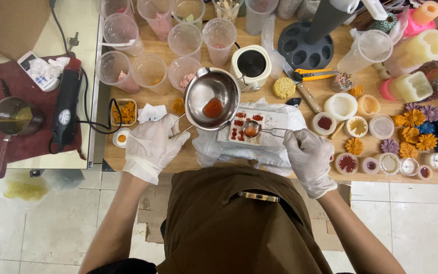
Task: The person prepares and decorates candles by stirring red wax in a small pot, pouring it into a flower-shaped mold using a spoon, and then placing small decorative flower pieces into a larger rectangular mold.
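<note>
Gripping, seemingly, pot (212, 97) and spoon (252, 129)

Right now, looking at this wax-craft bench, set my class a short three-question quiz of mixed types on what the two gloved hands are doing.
1. True or false: the left hand holds the steel pot of red liquid.
2. The right hand holds: A a knife, B a small spoon, C a brush.
3. Fill in: the spoon sits over a white ____ with red-filled cavities.

Key: 1 true; 2 B; 3 mould.
</note>
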